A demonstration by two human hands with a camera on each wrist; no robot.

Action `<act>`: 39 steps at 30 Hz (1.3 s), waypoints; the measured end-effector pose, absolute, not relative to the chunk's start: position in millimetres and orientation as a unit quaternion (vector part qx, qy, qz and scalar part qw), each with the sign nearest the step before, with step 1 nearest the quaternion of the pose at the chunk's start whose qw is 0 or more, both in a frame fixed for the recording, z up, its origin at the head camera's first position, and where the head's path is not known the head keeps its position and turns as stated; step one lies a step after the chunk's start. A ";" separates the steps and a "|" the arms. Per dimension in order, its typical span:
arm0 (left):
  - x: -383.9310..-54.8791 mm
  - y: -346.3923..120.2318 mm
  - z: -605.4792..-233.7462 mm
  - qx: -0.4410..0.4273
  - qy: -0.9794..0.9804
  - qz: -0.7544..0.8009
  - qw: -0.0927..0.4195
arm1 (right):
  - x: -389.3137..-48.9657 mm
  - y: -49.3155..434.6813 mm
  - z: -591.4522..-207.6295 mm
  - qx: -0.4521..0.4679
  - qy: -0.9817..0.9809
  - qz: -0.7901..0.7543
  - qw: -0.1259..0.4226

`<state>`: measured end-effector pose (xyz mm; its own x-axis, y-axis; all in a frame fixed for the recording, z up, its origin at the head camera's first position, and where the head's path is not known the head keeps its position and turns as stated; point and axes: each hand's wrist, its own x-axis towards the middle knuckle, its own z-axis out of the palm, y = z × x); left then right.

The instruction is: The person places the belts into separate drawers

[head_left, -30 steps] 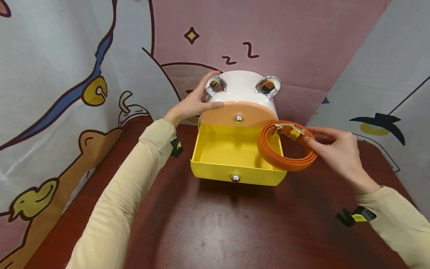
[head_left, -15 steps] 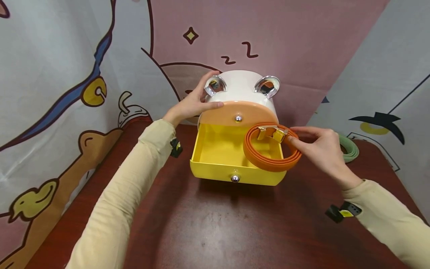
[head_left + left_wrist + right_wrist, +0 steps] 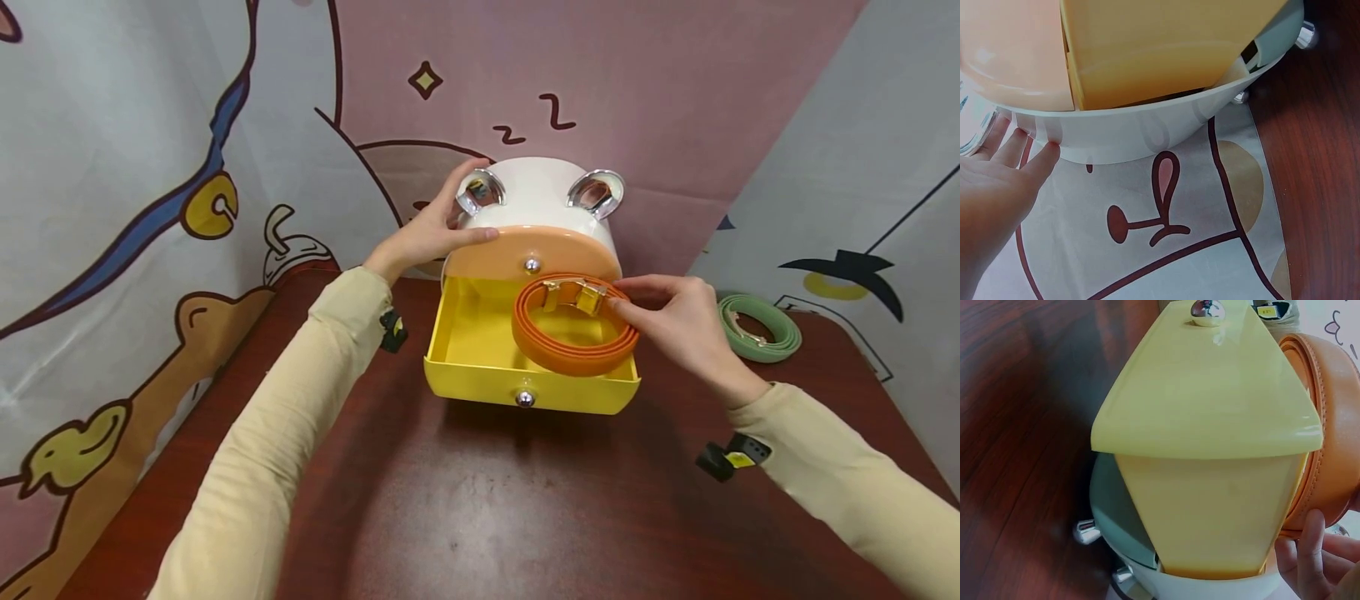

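A small white drawer box (image 3: 541, 185) with two shiny ears stands on the table, its yellow drawer (image 3: 480, 379) pulled out below an orange front panel (image 3: 498, 254). My left hand (image 3: 429, 233) rests on the box's upper left side, thumb along the orange panel and fingers by the ear. In the left wrist view, straight fingers (image 3: 1038, 164) touch the white side wall. With fingers and thumb, my right hand (image 3: 678, 321) pinches a coiled orange belt (image 3: 573, 358) by its buckle side. The coil, with a gold buckle (image 3: 588, 298), overlaps the right part of the drawer.
A coiled green belt (image 3: 780, 333) lies on the dark red wooden table (image 3: 480, 517) at the back right. Cartoon-printed cloth (image 3: 637, 67) hangs behind and beside the table. A green lower drawer (image 3: 1119, 509) shows beneath the yellow one.
My right hand has moved left with the orange belt, from the drawer's right edge to over its inside. The green belt has come into sight. The left hand has stayed put.
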<state>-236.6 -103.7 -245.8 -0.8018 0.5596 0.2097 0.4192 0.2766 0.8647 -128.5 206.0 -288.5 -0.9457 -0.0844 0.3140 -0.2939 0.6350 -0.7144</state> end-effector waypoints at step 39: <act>-253.7 -105.5 -261.3 0.319 0.799 0.507 0.043 | -164.4 153.7 -306.5 0.223 -0.925 0.296 0.086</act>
<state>-253.7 -105.5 -261.3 -0.7927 0.5538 0.2547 0.4662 0.2818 0.8386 -164.4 153.7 -306.5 -0.8856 -0.3624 0.2904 -0.4637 0.7255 -0.5086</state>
